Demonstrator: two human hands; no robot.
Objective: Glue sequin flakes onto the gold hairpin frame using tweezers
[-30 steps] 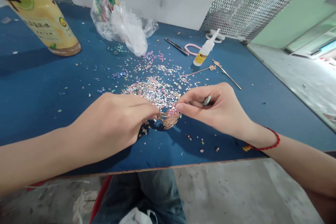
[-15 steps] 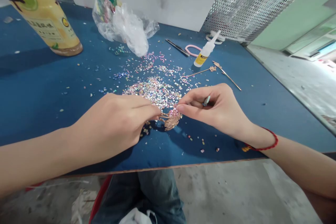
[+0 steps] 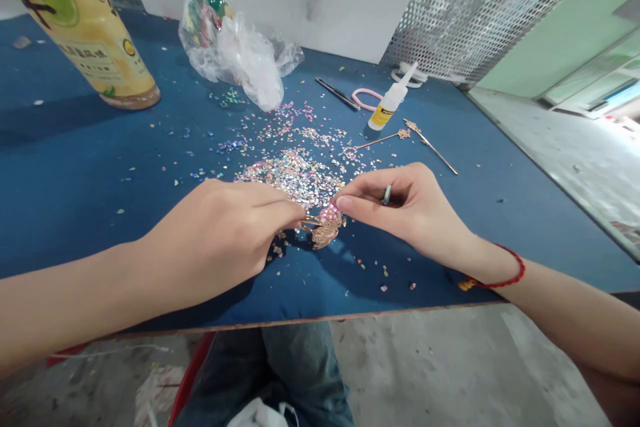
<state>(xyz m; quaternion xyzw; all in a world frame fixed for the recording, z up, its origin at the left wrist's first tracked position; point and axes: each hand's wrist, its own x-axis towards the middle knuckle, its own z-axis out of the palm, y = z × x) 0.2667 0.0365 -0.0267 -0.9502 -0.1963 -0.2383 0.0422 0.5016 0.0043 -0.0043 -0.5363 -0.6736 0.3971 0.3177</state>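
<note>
My left hand [image 3: 227, 230] pinches the prongs of a gold hairpin [image 3: 325, 235] between thumb and fingers, just above the table's front part. Pink glittering flakes [image 3: 331, 215] cover the upper part of its ornament; the lower part shows bare gold. At the ornament's upper right edge, the thumb and forefinger of my right hand [image 3: 400, 203] are pressed together, and what lies between them is too small to make out. A short pale green piece [image 3: 387, 195] shows in the curl of that hand. Behind the hairpin spreads a heap of shiny shell-like flakes [image 3: 295, 177].
On the blue table [image 3: 500, 233] stand a glue bottle [image 3: 387, 107] and a yellow drink bottle [image 3: 115, 53]. A black pen [image 3: 337, 93], a pink ring band [image 3: 367, 99], two gold hair sticks [image 3: 433, 147] and a plastic bag [image 3: 235, 47] lie towards the back.
The pale green piece in my right hand has tilted more upright and shifted slightly left. My right fingertips have moved slightly left at the ornament; my left hand keeps its hold.
</note>
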